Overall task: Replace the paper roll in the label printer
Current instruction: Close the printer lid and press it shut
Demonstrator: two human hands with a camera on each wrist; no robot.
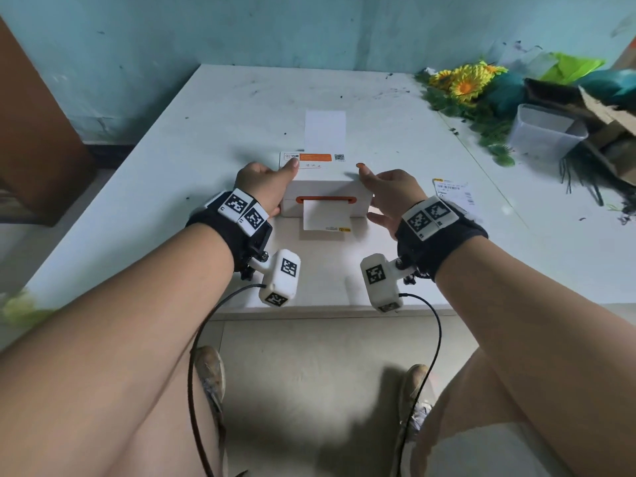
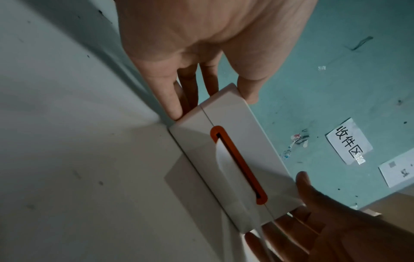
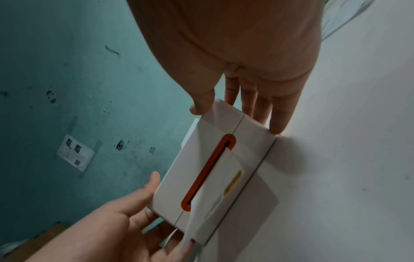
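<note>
A white label printer (image 1: 327, 197) (image 2: 257, 141) (image 3: 190, 159) with an orange-rimmed slot (image 1: 325, 200) stands on the white table (image 1: 172, 166), its lid down. A short piece of label paper (image 1: 325, 220) hangs out of the slot. A white paper strip (image 1: 325, 130) lies flat behind the printer. My left hand (image 1: 272, 184) (image 2: 208, 79) lies against the printer's left side with straight fingers and the thumb on top. My right hand (image 1: 382, 191) (image 3: 246, 106) flanks the right side, fingers straight, thumb at the top edge. No spare roll is in view.
Artificial sunflowers (image 1: 463, 80), a clear plastic tub (image 1: 547, 132) and a torn cardboard box (image 1: 605, 108) crowd the table's right end. A loose shipping label (image 1: 452, 191) lies right of my right hand. A brown cabinet (image 1: 34, 132) stands at the left. The teal wall (image 1: 241, 29) backs the table.
</note>
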